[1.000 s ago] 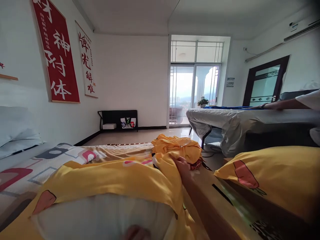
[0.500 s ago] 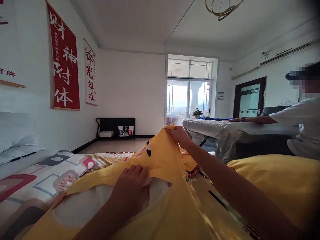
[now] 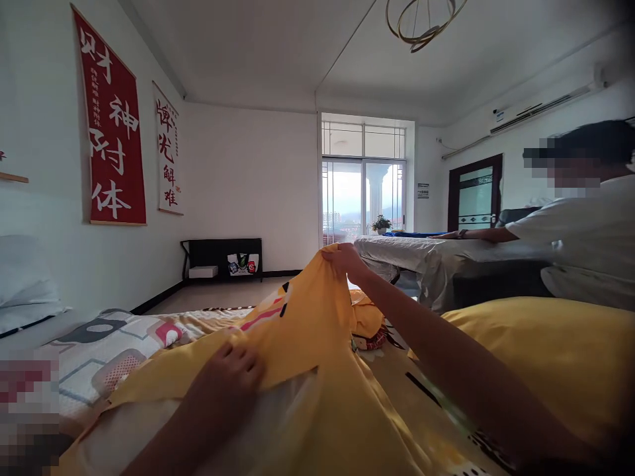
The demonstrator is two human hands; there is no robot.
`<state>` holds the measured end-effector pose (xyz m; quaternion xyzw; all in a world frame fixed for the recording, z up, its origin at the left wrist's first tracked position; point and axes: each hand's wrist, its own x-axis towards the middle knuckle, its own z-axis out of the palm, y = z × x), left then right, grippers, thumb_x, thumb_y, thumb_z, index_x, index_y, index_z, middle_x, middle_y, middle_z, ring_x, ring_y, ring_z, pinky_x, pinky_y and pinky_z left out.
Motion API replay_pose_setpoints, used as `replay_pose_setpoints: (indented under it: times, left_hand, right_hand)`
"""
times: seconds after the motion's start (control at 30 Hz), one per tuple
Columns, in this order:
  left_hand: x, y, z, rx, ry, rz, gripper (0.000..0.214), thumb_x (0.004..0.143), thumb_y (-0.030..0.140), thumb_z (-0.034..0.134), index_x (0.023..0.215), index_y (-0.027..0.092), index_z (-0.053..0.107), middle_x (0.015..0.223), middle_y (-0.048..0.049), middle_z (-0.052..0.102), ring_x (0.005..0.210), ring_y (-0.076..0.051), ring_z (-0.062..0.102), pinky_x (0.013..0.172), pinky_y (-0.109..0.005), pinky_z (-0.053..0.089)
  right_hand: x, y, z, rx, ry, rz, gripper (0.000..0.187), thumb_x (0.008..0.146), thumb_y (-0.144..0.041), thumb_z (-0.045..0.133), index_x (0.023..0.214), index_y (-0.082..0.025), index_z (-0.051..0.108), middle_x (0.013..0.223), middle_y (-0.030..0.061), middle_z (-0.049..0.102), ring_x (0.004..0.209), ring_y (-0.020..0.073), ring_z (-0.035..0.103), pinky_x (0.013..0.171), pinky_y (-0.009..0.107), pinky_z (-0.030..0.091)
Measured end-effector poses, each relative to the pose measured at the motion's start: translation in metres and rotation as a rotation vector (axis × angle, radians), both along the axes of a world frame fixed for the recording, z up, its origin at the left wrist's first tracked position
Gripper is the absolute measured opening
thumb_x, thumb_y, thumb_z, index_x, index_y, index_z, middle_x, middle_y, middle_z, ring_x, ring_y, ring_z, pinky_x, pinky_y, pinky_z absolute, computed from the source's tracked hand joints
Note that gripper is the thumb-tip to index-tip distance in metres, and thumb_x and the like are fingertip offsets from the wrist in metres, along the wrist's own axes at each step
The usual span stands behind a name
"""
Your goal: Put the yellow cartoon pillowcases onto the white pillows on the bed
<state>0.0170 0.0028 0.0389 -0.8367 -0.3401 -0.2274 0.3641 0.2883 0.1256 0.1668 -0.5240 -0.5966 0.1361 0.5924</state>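
R hand (image 3: 344, 260) (head view) pinches raised corner of yellow cover (image 3: 303, 317), cloth peaked; L hand (image 3: 237, 373), slightly blurred, fingers curled on cover's edge nr opening. Cover lies partly over white pillow (image 3: 279, 404), directly in front, on patterned bedding (image 3: 391, 380). Yellow pillow (image 3: 540, 350) to R; printed cloth (image 3: 126, 360) to L. Beyond, at R, co-worker (image 3: 585, 215) w/ arm on plastic-covered tabletop (image 3: 397, 248).

Daylight is glaring through the glass door (image 3: 342, 192), while the ceiling (image 3: 258, 53) is looking dim. The left hand (image 3: 238, 367) is showing blur, blackness is shading the right edge, and pixel blocks are hiding the lower left.
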Motion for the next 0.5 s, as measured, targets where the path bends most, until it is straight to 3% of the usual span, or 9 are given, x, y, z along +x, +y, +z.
replay_pose_setpoints:
  times: [0.07, 0.1, 0.17, 0.23, 0.3, 0.4, 0.5]
  left_hand:
    - [-0.007, 0.004, 0.003, 0.028, -0.082, 0.191, 0.026, 0.071, -0.002, 0.045, 0.073, 0.019, 0.061, 0.079, -0.0058, 0.065, 0.075, -0.023, 0.057, 0.071, -0.036, 0.036]
    - [-0.007, 0.001, 0.003, 0.079, -0.134, 0.211, 0.028, 0.073, -0.001, 0.044, 0.080, 0.018, 0.063, 0.087, -0.0081, 0.066, 0.083, -0.024, 0.058, 0.076, -0.037, 0.037]
    - [0.003, -0.014, -0.001, 0.187, -0.219, 0.094, 0.029, 0.079, 0.004, 0.043, 0.094, 0.018, 0.063, 0.100, -0.0103, 0.064, 0.094, -0.025, 0.056, 0.083, -0.039, 0.037]
    - [0.021, -0.032, -0.007, 0.163, -0.255, -0.060, 0.027, 0.085, 0.010, 0.041, 0.100, 0.018, 0.062, 0.099, -0.0090, 0.064, 0.093, -0.024, 0.056, 0.085, -0.038, 0.037]
    - [0.038, -0.043, -0.010, -0.047, -0.293, -0.059, 0.026, 0.089, 0.022, 0.040, 0.105, 0.020, 0.061, 0.097, -0.0083, 0.065, 0.089, -0.024, 0.057, 0.082, -0.038, 0.039]
    - [0.051, -0.044, -0.007, -0.546, -0.414, 0.090, 0.035, 0.089, 0.043, 0.043, 0.099, 0.017, 0.064, 0.096, -0.0104, 0.067, 0.090, -0.028, 0.059, 0.081, -0.041, 0.042]
    - [0.053, -0.041, -0.001, -1.036, -0.525, -0.070, 0.029, 0.084, 0.042, 0.051, 0.085, 0.018, 0.066, 0.095, -0.0069, 0.067, 0.091, -0.024, 0.059, 0.082, -0.036, 0.046]
  right_hand:
    - [-0.003, -0.005, 0.006, 0.015, -0.043, -0.008, 0.018, 0.068, -0.030, 0.065, 0.061, -0.017, 0.055, 0.063, -0.0007, 0.054, 0.060, 0.0131, 0.051, 0.051, 0.025, 0.039]
    - [-0.005, -0.008, 0.009, 0.021, -0.074, -0.021, 0.018, 0.069, -0.031, 0.065, 0.063, -0.017, 0.056, 0.065, -0.0002, 0.055, 0.062, 0.0138, 0.053, 0.053, 0.025, 0.040]
    - [-0.008, -0.012, 0.014, 0.031, -0.148, -0.073, 0.020, 0.072, -0.033, 0.064, 0.062, -0.017, 0.055, 0.067, 0.0008, 0.056, 0.066, 0.0154, 0.053, 0.056, 0.026, 0.040]
    - [-0.013, -0.016, 0.017, 0.043, -0.235, -0.142, 0.021, 0.074, -0.030, 0.063, 0.060, -0.018, 0.052, 0.069, 0.0021, 0.055, 0.071, 0.0177, 0.054, 0.060, 0.028, 0.039]
    - [-0.017, -0.018, 0.017, 0.058, -0.330, -0.194, 0.019, 0.075, -0.024, 0.061, 0.061, -0.019, 0.050, 0.072, 0.0038, 0.055, 0.077, 0.0200, 0.054, 0.065, 0.029, 0.038]
    - [-0.021, -0.018, 0.016, 0.061, -0.456, -0.209, 0.017, 0.074, -0.014, 0.060, 0.062, -0.019, 0.049, 0.074, 0.0045, 0.055, 0.081, 0.0207, 0.054, 0.069, 0.029, 0.038]
    - [-0.022, -0.014, 0.015, 0.032, -0.505, -0.207, 0.016, 0.074, -0.014, 0.061, 0.063, -0.019, 0.050, 0.074, 0.0039, 0.056, 0.076, 0.0186, 0.053, 0.066, 0.028, 0.038]
